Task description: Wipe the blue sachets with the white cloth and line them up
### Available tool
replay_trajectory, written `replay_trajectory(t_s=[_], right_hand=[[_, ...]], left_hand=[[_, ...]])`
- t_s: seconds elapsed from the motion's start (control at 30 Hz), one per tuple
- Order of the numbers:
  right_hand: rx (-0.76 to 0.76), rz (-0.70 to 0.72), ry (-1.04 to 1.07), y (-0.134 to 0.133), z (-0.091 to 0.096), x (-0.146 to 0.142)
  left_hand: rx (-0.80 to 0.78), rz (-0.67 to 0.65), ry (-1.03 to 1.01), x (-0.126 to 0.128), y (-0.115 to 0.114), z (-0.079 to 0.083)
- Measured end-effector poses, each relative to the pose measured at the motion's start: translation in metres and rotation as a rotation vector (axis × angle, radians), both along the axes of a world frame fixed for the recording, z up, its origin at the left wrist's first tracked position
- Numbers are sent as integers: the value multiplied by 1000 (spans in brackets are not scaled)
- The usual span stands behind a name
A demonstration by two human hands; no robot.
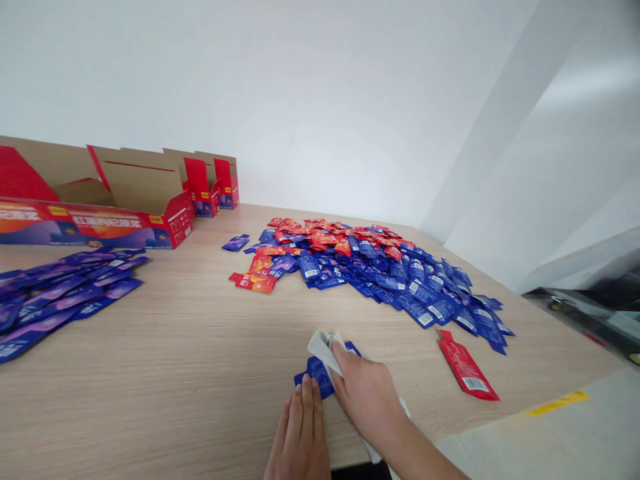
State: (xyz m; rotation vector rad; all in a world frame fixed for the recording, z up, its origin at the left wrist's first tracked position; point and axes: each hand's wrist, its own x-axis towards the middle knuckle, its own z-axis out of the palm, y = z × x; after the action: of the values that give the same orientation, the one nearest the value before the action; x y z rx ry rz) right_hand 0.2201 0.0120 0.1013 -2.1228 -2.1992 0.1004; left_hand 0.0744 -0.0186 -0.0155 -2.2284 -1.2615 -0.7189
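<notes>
A blue pouch (321, 375) lies on the table near its front edge, partly covered by both hands. My left hand (301, 420) rests on its near end, fingers stretched out flat and side by side. Closed around a white cloth (323, 348), my right hand (367, 390) presses on the pouch's right part. Some of the cloth hangs out below the right palm toward the table edge. To the right lies a single red pouch (466, 367), its barcode facing up.
Beyond the hands spreads a large pile of blue pouches (400, 283) and red pouches (325, 237). More blue pouches (65, 293) lie overlapped at the left. Open red-and-blue cardboard boxes (125, 227) line the back left, near the white wall. Yellow tape (557, 403) marks the floor at right.
</notes>
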Motion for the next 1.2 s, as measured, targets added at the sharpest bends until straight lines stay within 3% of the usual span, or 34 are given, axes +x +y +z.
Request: replay_trajectory(t_s=[0.13, 0.23, 0.3, 0.37, 0.47, 0.6, 0.7, 0.8, 0.87, 0.93, 1.0, 1.2], right_hand=[[-23, -214, -92, 8, 7, 53], [40, -271, -52, 2, 20, 46], [96, -180, 68, -5, 24, 18], [85, 8, 168, -8, 22, -11], [24, 112, 98, -1, 14, -23], [-8, -63, -82, 16, 7, 27], [-17, -208, -127, 22, 14, 62], [33, -259, -114, 14, 23, 52], [66, -160, -16, 3, 21, 25], [42, 59, 96, -4, 15, 0], [12, 141, 102, -4, 9, -8], [6, -247, -88, 14, 10, 52]], left_hand=[[7, 32, -22, 6, 0, 7], [34, 57, -31, 10, -1, 10], [37, 49, -32, 11, -2, 9], [32, 25, -31, 9, -2, 6], [25, 2, -14, 5, -1, 4], [20, 18, -12, 5, 1, 3], [63, 39, -35, 8, 3, 3], [120, 50, -39, 10, 5, -1], [125, 41, -31, 10, 6, -6], [115, 19, -23, 7, 6, -10], [104, 0, -18, 5, 7, -13], [45, 27, -60, 8, 5, -12]])
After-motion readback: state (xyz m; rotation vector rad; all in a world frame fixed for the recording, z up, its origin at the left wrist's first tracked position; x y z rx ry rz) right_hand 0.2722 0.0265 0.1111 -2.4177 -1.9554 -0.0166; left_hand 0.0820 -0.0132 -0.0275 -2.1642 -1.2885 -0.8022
